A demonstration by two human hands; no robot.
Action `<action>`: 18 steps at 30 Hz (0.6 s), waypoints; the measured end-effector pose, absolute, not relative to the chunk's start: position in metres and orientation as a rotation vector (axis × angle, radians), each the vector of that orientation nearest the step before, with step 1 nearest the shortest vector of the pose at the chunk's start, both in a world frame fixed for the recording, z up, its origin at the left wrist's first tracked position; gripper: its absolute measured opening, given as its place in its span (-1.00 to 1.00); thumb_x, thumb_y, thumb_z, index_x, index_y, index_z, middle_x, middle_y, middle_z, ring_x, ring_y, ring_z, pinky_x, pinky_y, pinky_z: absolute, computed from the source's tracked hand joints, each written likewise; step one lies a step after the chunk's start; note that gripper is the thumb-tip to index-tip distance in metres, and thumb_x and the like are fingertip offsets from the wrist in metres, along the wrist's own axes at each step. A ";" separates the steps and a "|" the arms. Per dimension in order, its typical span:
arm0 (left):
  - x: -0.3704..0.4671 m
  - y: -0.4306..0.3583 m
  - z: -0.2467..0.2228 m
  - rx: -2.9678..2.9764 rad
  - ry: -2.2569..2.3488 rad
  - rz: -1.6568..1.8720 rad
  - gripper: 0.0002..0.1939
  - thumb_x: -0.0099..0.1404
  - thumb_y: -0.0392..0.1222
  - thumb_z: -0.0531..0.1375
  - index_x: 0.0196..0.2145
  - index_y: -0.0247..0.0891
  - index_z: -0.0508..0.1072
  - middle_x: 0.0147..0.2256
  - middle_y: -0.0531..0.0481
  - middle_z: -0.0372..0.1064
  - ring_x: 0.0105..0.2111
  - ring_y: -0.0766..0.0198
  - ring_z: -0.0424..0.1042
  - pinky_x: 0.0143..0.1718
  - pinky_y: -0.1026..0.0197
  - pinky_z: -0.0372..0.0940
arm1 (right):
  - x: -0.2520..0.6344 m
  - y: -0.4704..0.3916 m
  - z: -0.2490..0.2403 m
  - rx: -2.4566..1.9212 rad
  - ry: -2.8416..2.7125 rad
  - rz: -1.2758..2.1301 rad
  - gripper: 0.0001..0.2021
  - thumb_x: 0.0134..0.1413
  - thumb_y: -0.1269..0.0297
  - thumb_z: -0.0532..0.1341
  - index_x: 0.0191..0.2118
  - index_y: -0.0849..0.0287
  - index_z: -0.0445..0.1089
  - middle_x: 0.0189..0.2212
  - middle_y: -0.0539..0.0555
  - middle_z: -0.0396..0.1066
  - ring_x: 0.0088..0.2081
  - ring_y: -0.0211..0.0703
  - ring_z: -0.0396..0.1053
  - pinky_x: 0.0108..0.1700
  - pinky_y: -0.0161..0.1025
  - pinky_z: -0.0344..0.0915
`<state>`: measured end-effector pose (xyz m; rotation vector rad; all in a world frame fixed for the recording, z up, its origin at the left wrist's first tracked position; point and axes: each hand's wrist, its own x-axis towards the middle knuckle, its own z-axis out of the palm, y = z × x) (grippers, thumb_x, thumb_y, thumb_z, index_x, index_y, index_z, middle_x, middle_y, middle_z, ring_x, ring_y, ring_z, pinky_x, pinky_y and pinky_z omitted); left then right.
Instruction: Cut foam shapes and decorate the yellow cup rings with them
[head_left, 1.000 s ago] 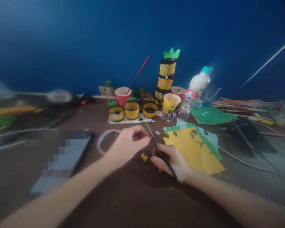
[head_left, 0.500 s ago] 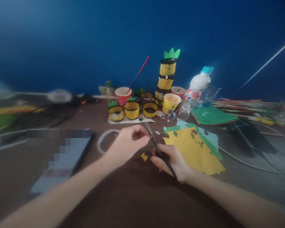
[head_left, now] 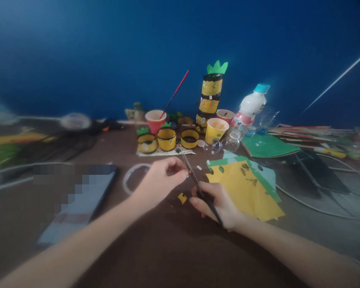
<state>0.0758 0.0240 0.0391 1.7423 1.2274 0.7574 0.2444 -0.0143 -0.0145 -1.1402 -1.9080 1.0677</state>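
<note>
My left hand [head_left: 162, 176] is closed in a pinch at the middle of the brown table [head_left: 156, 248]. Between its fingertips is a tiny scrap of paper [head_left: 189, 172], partly hidden, with yellow showing. My right hand [head_left: 217, 204] is wrapped round the dark handles of a pair of scissors [head_left: 198, 185]. The blades point up and away, right beside the pinched scrap. Below the fingertips lies a small notched yellow paper scrap [head_left: 182, 198]. Yellow paper [head_left: 243, 192] rests on green and light-blue sheets to the right of my right hand.
A tape roll [head_left: 127, 180] lies left of my left hand. Three yellow-and-black rings [head_left: 167, 140] stand behind, near a red cup [head_left: 156, 120], a yellow cup [head_left: 216, 130], a pineapple-like tower [head_left: 210, 106] and a bottle [head_left: 250, 106]. Sticks and cables lie at right.
The pinched scrap and the left fingertips have shifted very slightly left. The scissors have tilted a little. Everything else on the table stays where it was.
</note>
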 end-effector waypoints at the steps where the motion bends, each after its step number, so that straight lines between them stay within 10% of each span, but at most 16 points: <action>1: 0.075 0.025 0.040 1.753 1.229 0.758 -0.88 0.11 -0.20 0.08 -0.46 -0.28 0.37 -0.48 0.07 0.36 -0.45 0.35 0.32 -0.41 0.33 0.19 | 0.244 -0.014 -0.014 -1.137 -1.899 1.082 -0.73 0.05 0.10 0.10 -0.51 0.19 0.16 -0.67 -0.10 0.12 -0.66 -0.41 0.15 -0.62 -0.43 0.08; 18: 0.052 0.062 0.017 2.101 1.313 0.468 -0.76 0.12 -0.05 0.06 -0.43 -0.24 0.42 -0.38 0.01 0.39 -0.32 0.22 0.33 -0.23 0.20 0.16 | 0.244 -0.008 -0.013 -1.135 -1.380 1.306 -0.67 0.04 -0.01 0.07 -0.46 0.19 0.18 -0.70 -0.12 0.18 -0.68 -0.38 0.24 -0.61 -0.42 0.12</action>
